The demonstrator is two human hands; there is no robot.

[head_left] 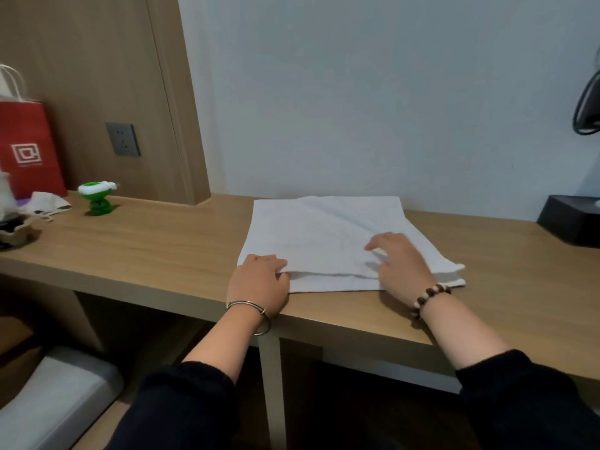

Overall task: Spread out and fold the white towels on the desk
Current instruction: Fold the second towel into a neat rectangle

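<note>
Hidden: near-left corner of the white towel (321, 241), covered by the left hand (258, 282).
Left hand: fingers curled, corner gripped.
Right hand (401, 263): laid flat on the white towel, fingers spread.
White towel: doubled over on the desk (146, 248).

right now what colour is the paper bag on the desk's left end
The paper bag is red, with a white logo and white handles; head view, the only one.
</note>
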